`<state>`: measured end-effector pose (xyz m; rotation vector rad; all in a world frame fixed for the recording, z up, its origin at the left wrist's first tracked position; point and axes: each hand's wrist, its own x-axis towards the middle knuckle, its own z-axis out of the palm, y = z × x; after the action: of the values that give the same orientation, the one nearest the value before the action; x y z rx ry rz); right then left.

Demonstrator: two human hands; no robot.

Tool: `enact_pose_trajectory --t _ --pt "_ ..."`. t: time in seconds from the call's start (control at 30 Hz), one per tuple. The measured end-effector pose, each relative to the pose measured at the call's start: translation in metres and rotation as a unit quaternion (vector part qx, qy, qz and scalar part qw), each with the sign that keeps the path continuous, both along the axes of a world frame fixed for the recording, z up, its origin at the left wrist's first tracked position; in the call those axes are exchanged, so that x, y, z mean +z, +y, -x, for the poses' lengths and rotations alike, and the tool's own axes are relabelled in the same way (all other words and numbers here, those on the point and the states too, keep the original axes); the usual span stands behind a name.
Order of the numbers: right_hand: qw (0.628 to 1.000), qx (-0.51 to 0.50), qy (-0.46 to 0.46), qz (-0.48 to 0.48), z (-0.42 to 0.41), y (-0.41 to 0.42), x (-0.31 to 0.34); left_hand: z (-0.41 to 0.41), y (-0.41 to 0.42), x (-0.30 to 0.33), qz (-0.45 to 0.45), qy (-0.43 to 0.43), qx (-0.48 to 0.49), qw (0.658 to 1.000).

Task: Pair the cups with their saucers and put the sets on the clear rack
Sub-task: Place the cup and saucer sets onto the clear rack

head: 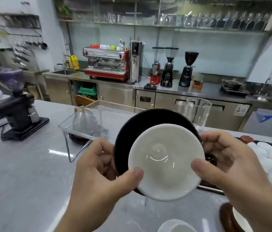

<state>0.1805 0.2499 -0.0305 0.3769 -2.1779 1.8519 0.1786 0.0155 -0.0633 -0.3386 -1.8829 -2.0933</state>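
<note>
White cup (166, 162) sits on the black saucer (131, 131), both thumbs pinching its rim, left hand (98, 173) and right hand (232, 164) curled under the saucer's edge (pairing looks done). Beyond the fingers waits the clear rack (81, 121); next, carry the set level onto it.

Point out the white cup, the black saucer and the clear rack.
white cup (165, 162): head view, on the inside of its bowl.
black saucer (148, 120): head view, on the bare rim above the cup.
clear rack (88, 114): head view, on its transparent top tray.
</note>
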Motion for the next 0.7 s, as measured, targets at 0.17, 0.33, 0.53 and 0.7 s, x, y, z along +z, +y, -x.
enact_pose_trajectory --t 0.17,0.33,0.53,0.7 --pt "0.999 0.024 0.030 -0.014 0.037 -0.025 0.024 0.028 -0.030 0.020 0.017 0.036 0.035 0.999" --pt "0.998 0.056 0.025 -0.015 0.082 -0.051 0.046 0.061 -0.058 0.042 0.025 0.048 0.048 0.997" --pt "0.995 0.084 -0.030 -0.035 0.138 -0.075 0.063 0.099 -0.082 0.069 0.049 -0.004 0.066 0.997" --pt "0.984 0.105 -0.133 -0.063 0.188 -0.089 0.061 0.138 -0.102 0.075 0.106 -0.129 0.074 0.983"
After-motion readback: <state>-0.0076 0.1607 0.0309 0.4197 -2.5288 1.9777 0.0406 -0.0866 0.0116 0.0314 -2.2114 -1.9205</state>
